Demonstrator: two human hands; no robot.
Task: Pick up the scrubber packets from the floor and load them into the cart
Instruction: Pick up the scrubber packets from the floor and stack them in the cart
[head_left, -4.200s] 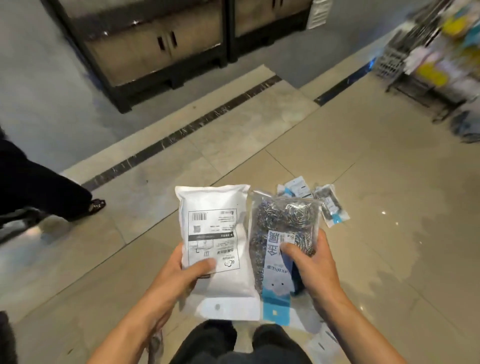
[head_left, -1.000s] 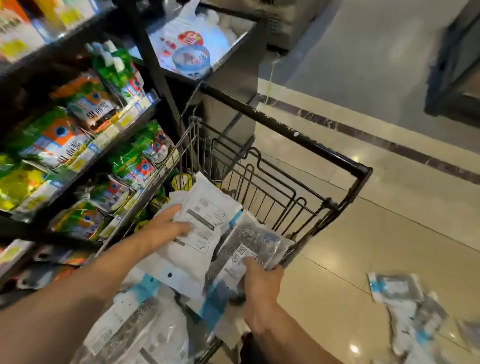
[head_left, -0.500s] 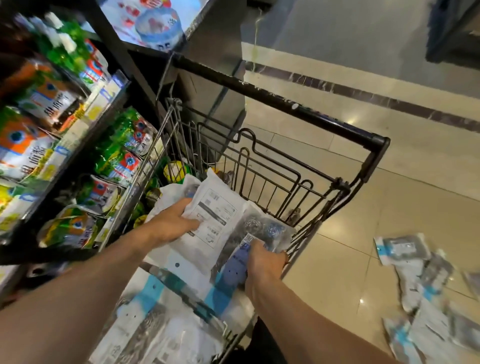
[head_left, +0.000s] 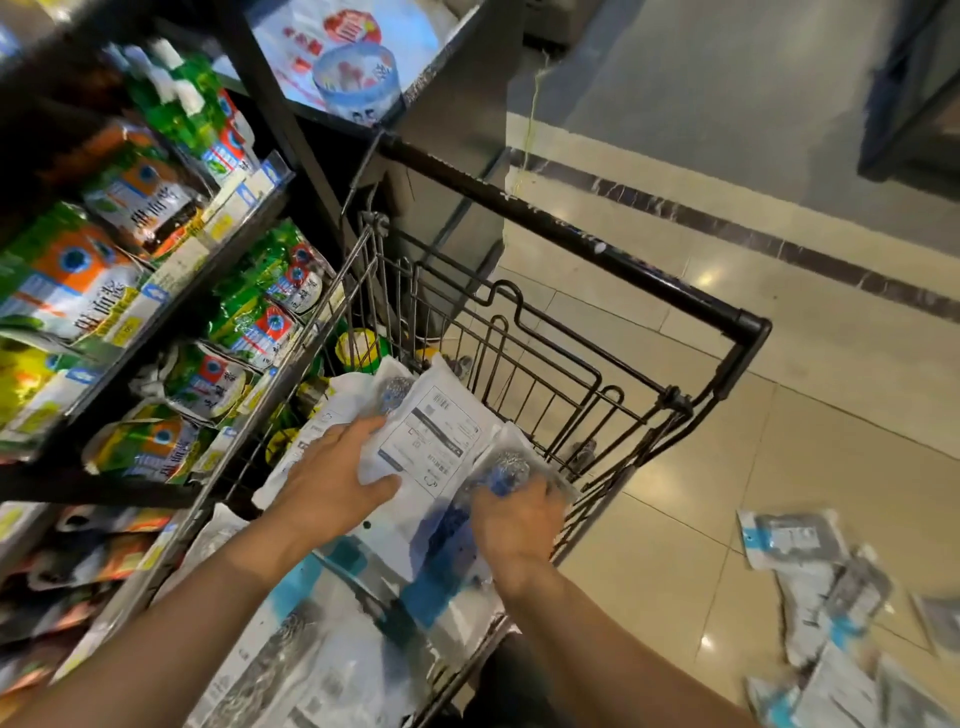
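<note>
Since half a second ago both hands have sunk lower into the cart, and the two packets they carry now lie on the heap of packets already in the basket. In the head view, the left hand lies on the white scrubber packet, thumb across its printed label and fingers spread along its left edge, clamped lightly on it. The right hand curls over the clear scrubber packet, fingers wrapped round its steel-wool bulge; this packet sits by the basket's right wire wall, touching the white one. More packets, blurred, fill the basket's near end under both forearms. The black handle bar crosses the far end, with the folded wire seat flap below it. A black shelf unit stocked with green and orange sauce pouches presses close along the cart's left side. On the tiled floor to the right of the cart, well apart from it, loose scrubber packets lie scattered near the lower right corner.
</note>
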